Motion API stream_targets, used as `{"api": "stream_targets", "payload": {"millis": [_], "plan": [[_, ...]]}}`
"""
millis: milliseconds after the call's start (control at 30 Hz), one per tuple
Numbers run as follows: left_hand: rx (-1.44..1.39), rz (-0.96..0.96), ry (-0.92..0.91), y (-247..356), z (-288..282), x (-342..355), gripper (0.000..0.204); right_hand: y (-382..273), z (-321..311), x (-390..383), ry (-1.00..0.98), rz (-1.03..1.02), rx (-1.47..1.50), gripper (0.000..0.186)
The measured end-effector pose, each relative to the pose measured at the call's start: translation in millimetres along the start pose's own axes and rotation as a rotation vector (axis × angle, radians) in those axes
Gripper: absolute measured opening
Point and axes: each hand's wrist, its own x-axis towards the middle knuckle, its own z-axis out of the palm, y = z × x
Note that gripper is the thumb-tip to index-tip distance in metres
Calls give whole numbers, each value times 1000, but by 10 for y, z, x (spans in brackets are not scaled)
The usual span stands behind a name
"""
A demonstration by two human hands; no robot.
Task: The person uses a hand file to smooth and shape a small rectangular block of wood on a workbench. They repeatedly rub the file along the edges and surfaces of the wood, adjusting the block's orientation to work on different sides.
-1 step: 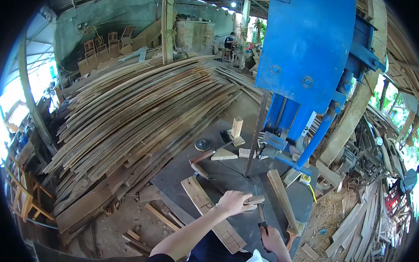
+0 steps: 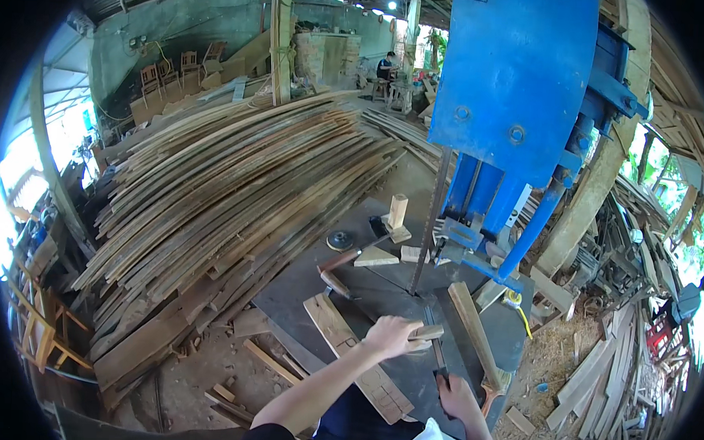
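My left hand (image 2: pixel 390 337) is closed around a small wooden block (image 2: pixel 427 332) over the dark metal saw table (image 2: pixel 380 302). My right hand (image 2: pixel 456 397), nearer to me, grips the dark handle of a narrow metal-bladed tool (image 2: pixel 439 355); whether it is a file or a knife I cannot tell. Its blade points away from me and passes the right end of the block. Under my left forearm lies a wide board (image 2: pixel 359 360) with marks on its face, overhanging the table's near edge. Right of my hands rests a long wooden strip (image 2: pixel 474 330), beside a brush (image 2: pixel 498 383).
A blue band saw (image 2: pixel 512 86) towers ahead, its toothed blade (image 2: pixel 429 230) running down to the table. Beyond my left hand lie a wooden-handled tool (image 2: pixel 343 260), wood offcuts (image 2: pixel 376 257) and a round disc (image 2: pixel 340 240). Long planks (image 2: pixel 237 185) are piled left. A person (image 2: pixel 385 67) sits far back.
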Motion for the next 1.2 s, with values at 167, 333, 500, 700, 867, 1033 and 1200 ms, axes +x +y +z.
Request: {"api": "stream_targets", "payload": {"millis": [167,333,500,700,867,1033,1200], "plan": [[31,2,26,12,68,99,45,-6,133,237,37,48,92,38],[56,-73,20,-22,55,42,44,23,61,-250,-22,93,110,38],[60,104,1,52,120,34,42,177,89,270,-19,30,98,38],[59,83,119,7,139,37,42,96,131,21,18,64,45,35],[32,6,24,7,122,26,46,42,62,-106,-75,177,135,35],[56,14,30,8,144,61,45,294,265,266,85,-44,124,34],[47,-20,214,-167,157,-38,44,-11,223,12,102,-112,77,34]]}}
